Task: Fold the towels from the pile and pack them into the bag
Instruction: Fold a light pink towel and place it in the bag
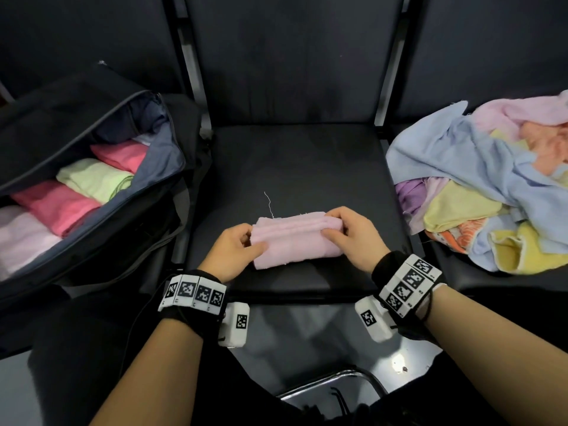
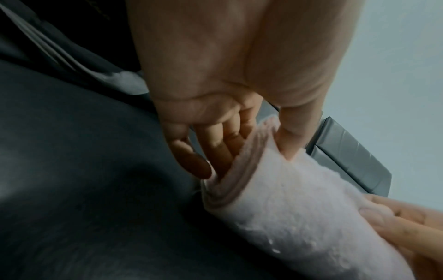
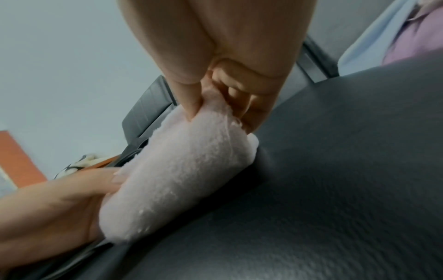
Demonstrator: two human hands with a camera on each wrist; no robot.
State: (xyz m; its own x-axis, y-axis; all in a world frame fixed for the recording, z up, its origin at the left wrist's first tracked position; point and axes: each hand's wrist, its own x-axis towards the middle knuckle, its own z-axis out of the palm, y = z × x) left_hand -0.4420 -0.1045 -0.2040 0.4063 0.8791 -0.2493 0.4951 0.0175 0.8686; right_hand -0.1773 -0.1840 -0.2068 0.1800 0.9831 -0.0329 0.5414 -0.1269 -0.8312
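A pale pink towel (image 1: 295,241), folded into a thick narrow bundle, lies on the middle black seat (image 1: 307,167). My left hand (image 1: 238,244) pinches its left end, thumb on top and fingers behind the layered edge. My right hand (image 1: 344,232) pinches the right end the same way. The left wrist view shows the towel (image 2: 299,208) with my left hand (image 2: 251,151) at its layered end. In the right wrist view my right hand (image 3: 215,111) squeezes the towel (image 3: 182,174). The open black bag (image 1: 92,179) at left holds several folded towels. A loose pile of towels (image 1: 491,186) lies at right.
Three black seats stand in a row with metal frame bars (image 1: 192,72) between them. The bag fills the left seat and the pile the right one. A loose white thread (image 1: 269,204) sticks out of the towel. A chrome chair leg (image 1: 338,382) shows on the floor below.
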